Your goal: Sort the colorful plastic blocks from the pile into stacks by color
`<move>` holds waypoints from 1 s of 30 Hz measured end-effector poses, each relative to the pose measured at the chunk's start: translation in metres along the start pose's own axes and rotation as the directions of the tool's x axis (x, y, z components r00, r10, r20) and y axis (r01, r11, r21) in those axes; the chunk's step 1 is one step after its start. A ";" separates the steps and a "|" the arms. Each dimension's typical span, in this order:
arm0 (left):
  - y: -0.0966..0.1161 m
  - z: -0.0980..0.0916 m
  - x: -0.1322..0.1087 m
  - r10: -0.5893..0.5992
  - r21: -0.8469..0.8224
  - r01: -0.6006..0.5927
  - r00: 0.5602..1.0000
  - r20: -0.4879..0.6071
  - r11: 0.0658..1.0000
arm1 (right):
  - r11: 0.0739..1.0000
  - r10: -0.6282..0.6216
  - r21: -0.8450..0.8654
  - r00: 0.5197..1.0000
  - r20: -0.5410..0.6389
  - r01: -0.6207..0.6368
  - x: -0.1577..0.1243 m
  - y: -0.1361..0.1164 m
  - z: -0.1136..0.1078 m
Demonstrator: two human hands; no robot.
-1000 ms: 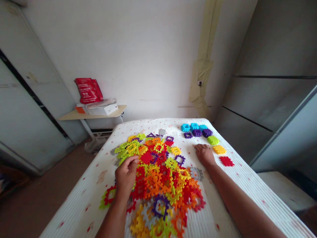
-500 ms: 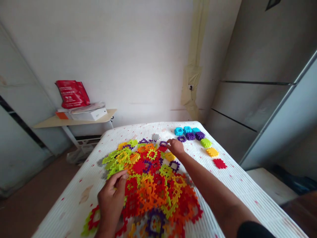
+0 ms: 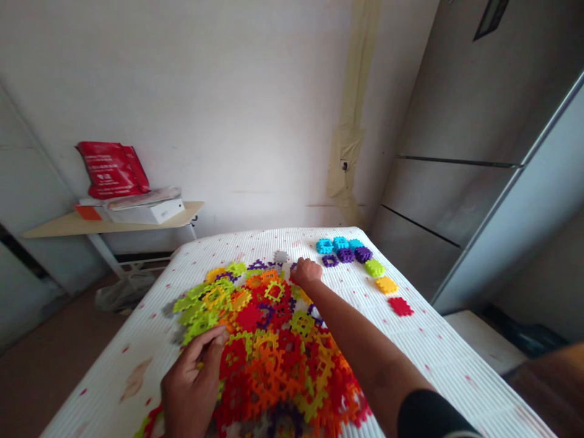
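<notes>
I get soft, even light with no hard shadows or glare. The white plaster wall (image 3: 228, 121) reads brightest, and the lower right corner goes dim. The wide lens tilts the grey cabinet panels (image 3: 456, 182) at the right edge. Toward the bottom the heap of bright plastic interlocking tiles (image 3: 274, 340) and the left hand (image 3: 194, 383) blur, while the heap's far end looks sharper.

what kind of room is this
Likely a plain room in a home, perhaps a bedroom: a white-covered bed-like surface heaped with toy tiles, a side shelf holding a red bag, grey cabinet panels.
</notes>
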State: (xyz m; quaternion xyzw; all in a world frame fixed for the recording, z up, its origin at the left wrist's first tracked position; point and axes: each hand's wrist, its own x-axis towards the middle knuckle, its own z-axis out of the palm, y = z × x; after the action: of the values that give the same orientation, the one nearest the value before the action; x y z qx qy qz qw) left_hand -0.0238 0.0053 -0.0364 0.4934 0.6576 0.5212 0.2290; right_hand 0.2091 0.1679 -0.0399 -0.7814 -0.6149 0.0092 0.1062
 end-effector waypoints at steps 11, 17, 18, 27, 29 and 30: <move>0.006 -0.001 0.000 -0.021 0.014 0.021 1.000 -0.001 1.000 | 1.000 -0.026 -0.021 0.988 -0.155 0.023 -0.001 0.054 -0.013; 0.007 0.000 -0.002 0.003 0.013 -0.003 1.000 0.002 1.000 | 0.995 0.030 -0.091 0.995 -0.092 -0.038 0.011 0.110 -0.026; 0.006 0.000 -0.002 0.008 0.018 -0.008 1.000 0.006 1.000 | 0.994 0.033 -0.098 0.996 -0.081 -0.040 0.013 0.114 -0.027; 0.001 0.000 -0.001 -0.027 0.042 0.026 1.000 0.013 0.999 | 0.994 0.044 -0.102 0.998 -0.034 -0.047 0.015 0.110 -0.021; 0.003 0.000 -0.001 -0.019 0.034 0.019 1.000 0.005 0.999 | 0.994 0.042 -0.104 0.999 -0.028 -0.045 0.014 0.110 -0.020; 0.003 0.000 0.000 -0.012 0.029 0.012 1.000 0.001 1.000 | 0.994 0.040 -0.105 0.999 -0.028 -0.043 0.014 0.110 -0.019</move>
State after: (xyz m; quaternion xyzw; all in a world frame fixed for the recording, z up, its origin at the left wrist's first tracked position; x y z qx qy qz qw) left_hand -0.0222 0.0048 -0.0338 0.4929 0.6680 0.5099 0.2253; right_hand 0.3203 0.1540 -0.0393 -0.7985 -0.5968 -0.0312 0.0725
